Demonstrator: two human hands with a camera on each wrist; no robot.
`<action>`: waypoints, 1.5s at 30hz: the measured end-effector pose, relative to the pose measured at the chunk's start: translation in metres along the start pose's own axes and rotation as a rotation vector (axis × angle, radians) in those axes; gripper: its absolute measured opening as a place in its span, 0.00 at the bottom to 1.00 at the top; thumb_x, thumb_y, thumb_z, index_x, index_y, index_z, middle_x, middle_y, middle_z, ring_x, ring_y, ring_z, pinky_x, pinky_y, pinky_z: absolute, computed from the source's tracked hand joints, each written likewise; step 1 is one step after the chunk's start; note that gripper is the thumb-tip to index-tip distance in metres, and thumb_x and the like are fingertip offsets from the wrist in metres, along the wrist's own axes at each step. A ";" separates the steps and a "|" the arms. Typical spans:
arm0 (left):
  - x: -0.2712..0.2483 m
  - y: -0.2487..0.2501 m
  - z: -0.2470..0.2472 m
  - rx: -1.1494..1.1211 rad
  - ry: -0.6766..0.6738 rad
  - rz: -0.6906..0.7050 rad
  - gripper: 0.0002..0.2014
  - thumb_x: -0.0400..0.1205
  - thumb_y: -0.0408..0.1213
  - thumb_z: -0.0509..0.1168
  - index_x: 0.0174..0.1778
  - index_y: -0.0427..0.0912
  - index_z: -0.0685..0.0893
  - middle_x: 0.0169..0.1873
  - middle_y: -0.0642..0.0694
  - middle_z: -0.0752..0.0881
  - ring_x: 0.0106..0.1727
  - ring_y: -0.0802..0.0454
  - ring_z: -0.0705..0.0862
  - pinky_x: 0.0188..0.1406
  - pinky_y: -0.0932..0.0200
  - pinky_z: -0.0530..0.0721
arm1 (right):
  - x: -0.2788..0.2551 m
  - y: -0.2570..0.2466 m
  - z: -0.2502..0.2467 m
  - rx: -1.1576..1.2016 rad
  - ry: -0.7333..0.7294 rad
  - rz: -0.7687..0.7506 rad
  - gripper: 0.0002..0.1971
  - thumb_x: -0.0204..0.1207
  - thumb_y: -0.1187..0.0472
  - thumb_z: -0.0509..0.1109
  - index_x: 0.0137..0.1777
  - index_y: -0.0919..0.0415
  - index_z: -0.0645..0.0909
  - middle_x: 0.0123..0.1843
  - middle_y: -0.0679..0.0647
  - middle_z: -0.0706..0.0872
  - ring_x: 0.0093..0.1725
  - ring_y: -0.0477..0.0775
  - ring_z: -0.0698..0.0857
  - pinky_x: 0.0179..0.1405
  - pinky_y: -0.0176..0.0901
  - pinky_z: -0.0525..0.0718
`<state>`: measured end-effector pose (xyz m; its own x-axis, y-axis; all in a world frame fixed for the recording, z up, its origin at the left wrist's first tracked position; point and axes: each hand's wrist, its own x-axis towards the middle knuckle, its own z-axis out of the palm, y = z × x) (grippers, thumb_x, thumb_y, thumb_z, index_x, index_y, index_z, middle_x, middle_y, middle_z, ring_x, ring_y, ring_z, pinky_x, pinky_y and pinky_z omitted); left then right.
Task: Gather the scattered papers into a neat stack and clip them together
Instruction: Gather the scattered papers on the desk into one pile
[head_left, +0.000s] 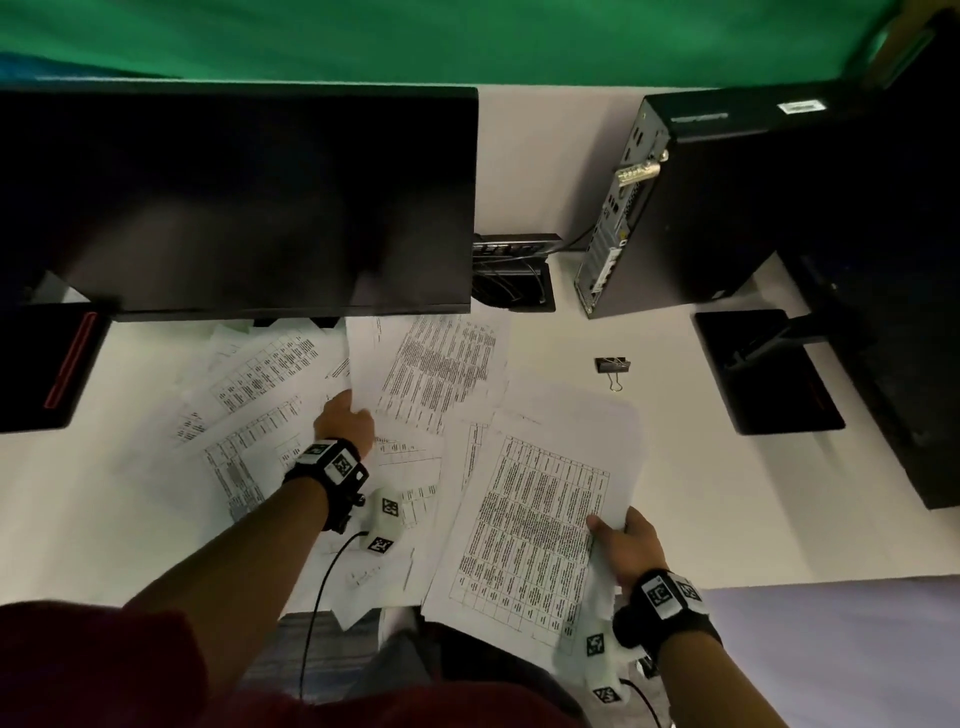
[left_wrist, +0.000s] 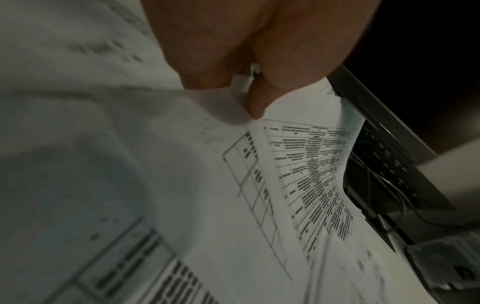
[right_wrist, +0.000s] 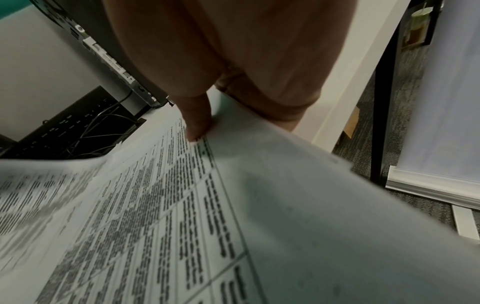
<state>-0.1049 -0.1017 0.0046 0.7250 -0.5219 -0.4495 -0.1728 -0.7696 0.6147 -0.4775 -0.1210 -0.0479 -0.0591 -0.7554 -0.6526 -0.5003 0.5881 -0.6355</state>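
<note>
White printed sheets with dense black tables (head_left: 311, 395) lie scattered and overlapping on the white desk (head_left: 701, 493), in front of a black monitor (head_left: 239, 197). The left hand (head_left: 345, 421) pinches the edge of one sheet (left_wrist: 306, 168) near the middle of the spread — apparently lifting it, though the wrist view is blurred. The right hand (head_left: 626, 545) grips a gathered bundle of sheets (head_left: 540, 519), thumb on top. A small black binder clip (head_left: 613, 366) lies apart — between the papers and a black computer tower (head_left: 727, 208).

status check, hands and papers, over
Left hand pinching a sheet near the monitor; right hand gripping the gathered papers. Binder clip untouched on the desk. Nothing blocking.
</note>
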 end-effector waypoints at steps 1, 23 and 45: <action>0.003 -0.010 -0.011 -0.003 0.003 -0.009 0.23 0.83 0.27 0.56 0.76 0.40 0.74 0.74 0.39 0.76 0.72 0.35 0.76 0.72 0.46 0.74 | 0.000 0.000 0.001 0.006 0.009 0.003 0.19 0.81 0.58 0.73 0.70 0.62 0.82 0.61 0.60 0.90 0.57 0.64 0.89 0.61 0.57 0.86; -0.038 -0.061 -0.049 -0.019 -0.118 -0.014 0.29 0.85 0.36 0.62 0.83 0.41 0.62 0.78 0.39 0.71 0.75 0.39 0.73 0.71 0.52 0.72 | 0.007 -0.009 0.019 -0.062 0.053 0.012 0.21 0.72 0.64 0.78 0.64 0.63 0.80 0.59 0.63 0.88 0.57 0.69 0.88 0.62 0.68 0.86; -0.068 -0.026 -0.027 -0.143 -0.374 0.303 0.33 0.82 0.27 0.66 0.82 0.49 0.64 0.73 0.48 0.76 0.73 0.49 0.75 0.73 0.54 0.71 | -0.006 0.001 0.011 0.274 -0.028 0.116 0.44 0.67 0.25 0.72 0.74 0.59 0.78 0.65 0.61 0.87 0.62 0.66 0.86 0.69 0.68 0.81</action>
<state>-0.1318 -0.0362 0.0370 0.3627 -0.8306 -0.4225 -0.2265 -0.5184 0.8246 -0.4686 -0.1126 -0.0488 -0.0761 -0.6726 -0.7361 -0.2396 0.7289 -0.6413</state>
